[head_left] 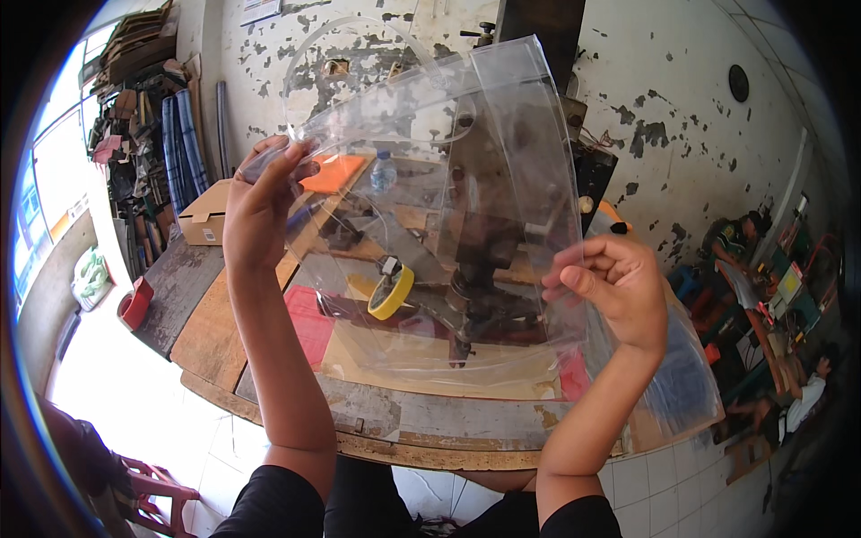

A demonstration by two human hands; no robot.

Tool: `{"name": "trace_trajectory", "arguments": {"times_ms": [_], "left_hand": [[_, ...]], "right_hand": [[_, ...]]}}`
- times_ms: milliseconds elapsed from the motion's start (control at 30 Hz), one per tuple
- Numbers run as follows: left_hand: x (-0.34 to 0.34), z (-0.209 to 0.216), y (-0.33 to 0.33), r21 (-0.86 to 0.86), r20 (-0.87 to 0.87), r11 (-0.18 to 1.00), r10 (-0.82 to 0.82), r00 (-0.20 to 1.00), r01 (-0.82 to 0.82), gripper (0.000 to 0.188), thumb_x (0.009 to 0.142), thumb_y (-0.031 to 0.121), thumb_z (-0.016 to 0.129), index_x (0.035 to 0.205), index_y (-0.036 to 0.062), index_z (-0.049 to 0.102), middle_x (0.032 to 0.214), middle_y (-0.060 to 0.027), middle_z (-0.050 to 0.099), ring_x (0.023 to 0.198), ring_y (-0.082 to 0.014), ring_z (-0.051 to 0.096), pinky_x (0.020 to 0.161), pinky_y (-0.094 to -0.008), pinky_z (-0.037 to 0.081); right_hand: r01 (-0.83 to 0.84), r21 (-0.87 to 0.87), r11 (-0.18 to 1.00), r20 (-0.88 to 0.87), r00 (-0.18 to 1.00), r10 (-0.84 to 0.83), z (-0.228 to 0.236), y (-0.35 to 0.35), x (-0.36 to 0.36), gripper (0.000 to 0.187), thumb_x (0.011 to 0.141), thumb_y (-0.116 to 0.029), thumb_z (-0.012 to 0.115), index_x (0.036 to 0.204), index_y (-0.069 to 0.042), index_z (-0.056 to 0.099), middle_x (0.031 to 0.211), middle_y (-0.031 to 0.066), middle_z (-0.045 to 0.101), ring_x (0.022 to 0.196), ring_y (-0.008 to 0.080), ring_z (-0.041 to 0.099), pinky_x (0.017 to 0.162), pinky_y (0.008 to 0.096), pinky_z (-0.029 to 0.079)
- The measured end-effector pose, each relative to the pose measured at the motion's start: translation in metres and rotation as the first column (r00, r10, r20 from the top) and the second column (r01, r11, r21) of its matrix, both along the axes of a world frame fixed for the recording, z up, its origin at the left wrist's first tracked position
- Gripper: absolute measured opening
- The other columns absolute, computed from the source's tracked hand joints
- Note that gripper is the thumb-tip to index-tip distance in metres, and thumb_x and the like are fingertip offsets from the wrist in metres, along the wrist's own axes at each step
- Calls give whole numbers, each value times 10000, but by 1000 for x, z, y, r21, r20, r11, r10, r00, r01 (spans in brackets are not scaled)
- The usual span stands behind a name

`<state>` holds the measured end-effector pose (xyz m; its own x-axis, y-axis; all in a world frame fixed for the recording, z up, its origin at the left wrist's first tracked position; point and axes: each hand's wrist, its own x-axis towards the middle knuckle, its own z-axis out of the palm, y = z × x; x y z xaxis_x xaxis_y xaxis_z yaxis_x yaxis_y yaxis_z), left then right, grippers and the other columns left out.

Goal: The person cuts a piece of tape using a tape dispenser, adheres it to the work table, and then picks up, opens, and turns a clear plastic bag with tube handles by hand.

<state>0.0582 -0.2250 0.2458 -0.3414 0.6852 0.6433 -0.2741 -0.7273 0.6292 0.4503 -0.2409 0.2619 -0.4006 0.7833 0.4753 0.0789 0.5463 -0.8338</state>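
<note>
A clear plastic bag point(525, 117) with a transparent loop like a handle point(305, 58) is held up in front of me over the table. My left hand point(262, 202) pinches its upper left edge, close to where the loop meets it. At the right edge, my right hand point(619, 282) has its fingers curled, with the fingertips showing through the film and the thumb near them. Behind the bag, seen through the film, are a dark upright machine point(480, 233) and a yellow ring-shaped roll point(391, 291).
The wooden table point(211, 345) carries a cardboard box point(206, 212), an orange sheet point(334, 172), a plastic bottle point(383, 172) and red sheet material point(311, 327). Clear film point(677, 377) hangs over its right side. A red stool point(161, 493) stands lower left. Other people work far right.
</note>
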Motion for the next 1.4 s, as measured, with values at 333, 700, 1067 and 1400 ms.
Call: {"name": "trace_trajectory", "arguments": {"times_ms": [333, 700, 1067, 1400], "left_hand": [[0, 1, 0, 8, 66, 998, 54, 996, -55, 366, 897, 142, 744, 1194, 9, 577, 1104, -150, 715, 906, -172, 701, 707, -222, 502], [30, 10, -20, 42, -272, 999, -1, 962, 13, 296, 863, 132, 768, 1060, 39, 568, 1020, -175, 748, 808, -157, 712, 719, -222, 526], [53, 17, -39, 7, -419, 996, -78, 905, 89, 368, 859, 110, 770, 1132, 22, 540, 957, -168, 757, 809, -176, 732, 674, -237, 531], [66, 20, -42, -66, -392, 993, -118, 912, 100, 303, 900, 84, 720, 1151, 19, 562, 958, -207, 747, 796, -219, 754, 622, -231, 557]], "right_hand": [[-60, -34, 998, 12, 998, 61, -5, 0, 13, 227, 876, -21, 726, 1053, 98, 651, 932, 178, 736, 863, 208, 736, 731, 271, 579], [-101, 164, 981, -90, 989, 117, -3, 3, -2, 371, 888, -117, 765, 1181, 48, 608, 994, 139, 728, 930, 203, 712, 784, 297, 569], [65, 255, 965, -320, 947, 21, -6, 8, -7, 272, 925, -168, 733, 1071, 39, 636, 894, 102, 688, 785, 188, 690, 689, 344, 591], [238, 212, 948, -366, 919, -149, -5, 11, -5, 238, 932, -154, 712, 1051, 43, 653, 909, 81, 684, 757, 155, 683, 639, 290, 577]]}}
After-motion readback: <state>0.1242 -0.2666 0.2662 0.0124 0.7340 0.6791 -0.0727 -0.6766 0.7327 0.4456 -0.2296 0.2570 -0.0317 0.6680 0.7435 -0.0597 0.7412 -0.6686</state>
